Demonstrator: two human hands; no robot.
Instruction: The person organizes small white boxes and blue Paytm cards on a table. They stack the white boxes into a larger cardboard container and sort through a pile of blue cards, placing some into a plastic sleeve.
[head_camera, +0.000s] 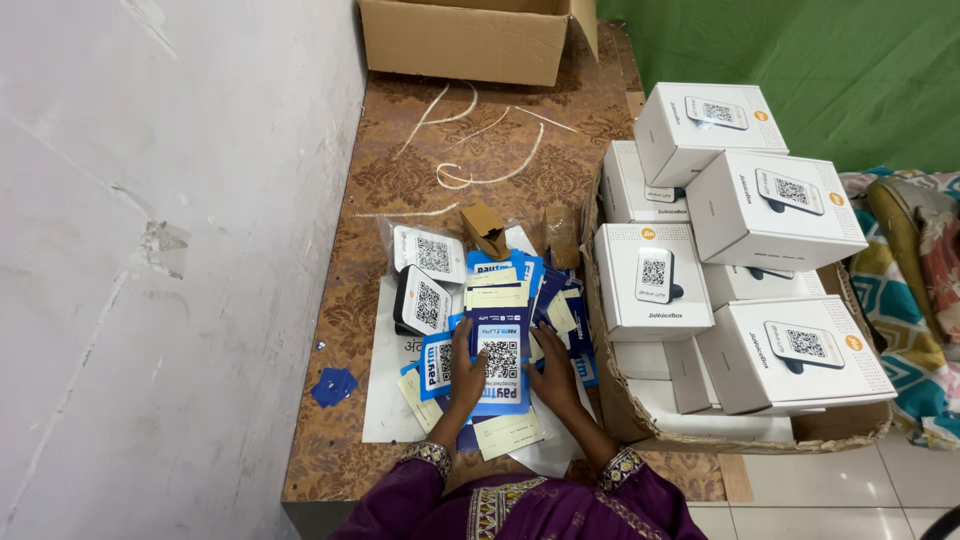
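1. Head view, lower centre of frame: blue code card (500, 367) on top of a loose pile of blue cards (520, 290), long axis running up-down in the frame.
2. Left hand (466, 378) flat against the card's left edge, fingers extended and only lightly curled, touching, not pinching.
3. Right hand (553, 377) mirrored on the right edge, fingers spread open, palm down (no closed grip visible on either side).
4. Card sits squarely between both hands; equally near to each.
5. Right of frame: white boxes (654, 280) stacked in a torn carton (640, 420), just beside the right hand.
6. Left of pile: bagged white devices (425, 300).
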